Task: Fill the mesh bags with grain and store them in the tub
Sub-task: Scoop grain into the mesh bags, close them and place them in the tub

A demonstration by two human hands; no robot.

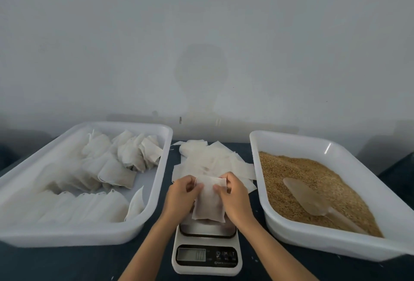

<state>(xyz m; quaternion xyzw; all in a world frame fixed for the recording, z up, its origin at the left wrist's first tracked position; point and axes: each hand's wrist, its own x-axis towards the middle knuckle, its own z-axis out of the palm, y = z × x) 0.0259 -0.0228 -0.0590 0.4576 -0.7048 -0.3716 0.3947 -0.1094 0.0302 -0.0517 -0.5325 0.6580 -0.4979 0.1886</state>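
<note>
A white mesh bag (209, 202) hangs flat between both hands, just above the scale's platform. My left hand (180, 198) pinches its top left edge and my right hand (235, 198) pinches its top right edge. Behind the hands lies a loose pile of empty mesh bags (212, 161) on the dark table. The white tub (139, 224) on the left holds several filled bags (107, 168) in rows. On the right, a white tub (291, 142) holds brown grain (313, 180), with a translucent scoop (313, 200) lying on it.
A white kitchen scale (207, 256) with a steel platform stands at the front centre, its display lit. The dark table (67, 262) shows between and in front of the tubs. A pale wall rises right behind the table.
</note>
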